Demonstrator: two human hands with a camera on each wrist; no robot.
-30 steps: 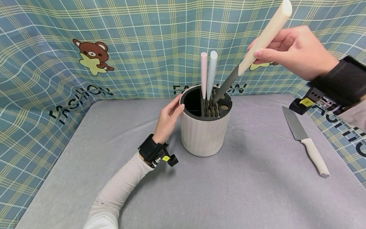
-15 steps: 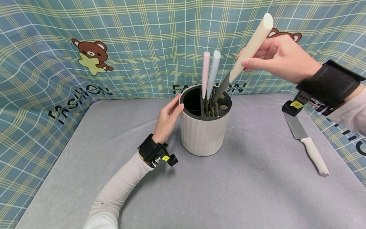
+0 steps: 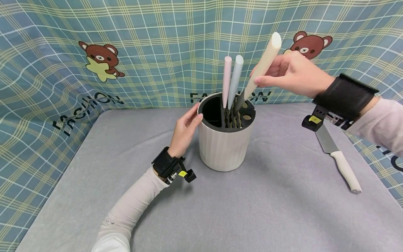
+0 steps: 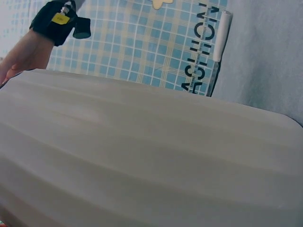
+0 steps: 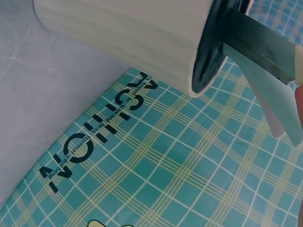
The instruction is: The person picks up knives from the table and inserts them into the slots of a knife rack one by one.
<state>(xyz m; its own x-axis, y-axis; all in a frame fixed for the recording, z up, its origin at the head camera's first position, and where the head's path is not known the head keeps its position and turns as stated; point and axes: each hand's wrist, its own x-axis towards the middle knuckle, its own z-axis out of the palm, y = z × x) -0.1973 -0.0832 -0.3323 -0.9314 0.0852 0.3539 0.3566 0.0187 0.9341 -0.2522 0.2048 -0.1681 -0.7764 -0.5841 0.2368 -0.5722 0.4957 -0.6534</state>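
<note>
A ribbed off-white knife block [image 3: 225,150] with a black slotted top stands upright in the head view; its side fills much of the left wrist view. My left hand [image 3: 184,133] rests on its left side, fingers extended and thumb at the rim. My right hand [image 3: 292,75] pinches the cream handle of a knife [image 3: 264,64], tilted up to the right. Its dark blade runs down into the slots, and part of that blade [image 5: 260,45] shows outside in the right wrist view. A pink-handled knife [image 3: 226,80] and a light-blue-handled knife [image 3: 235,80] stand in slots beside it.
A second cream-handled knife [image 3: 344,169] lies on the grey cloth-covered table [image 3: 252,210] at the right, its blade tip hidden behind the right wrist camera. Behind rises a blue checked curtain [image 3: 151,63] with bear prints. The block's left compartment [image 3: 211,112] is a wide opening.
My right hand has moved left and down with the cream-handled knife, whose blade has sunk deeper into the block and tilts less. My left hand has stayed on the block.
</note>
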